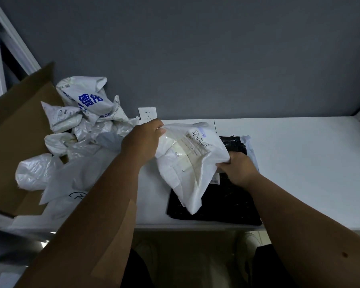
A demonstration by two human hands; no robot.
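A white plastic mailer bag [187, 163] with a printed shipping label hangs above the white table [299, 163], held between both hands. My left hand [142, 140] pinches its upper left edge. My right hand [236, 169] grips its right edge lower down. The bag's mouth gapes open toward me, and its lower end droops over a black plastic bag [220, 204] lying flat on the table. What is inside the white bag cannot be made out.
A large cardboard box [15, 132] on the left holds several crumpled white mailer bags [85, 113], some spilling toward the table. A wall socket [147, 113] sits behind. A bluish-white flat bag [250, 146] lies under the black one.
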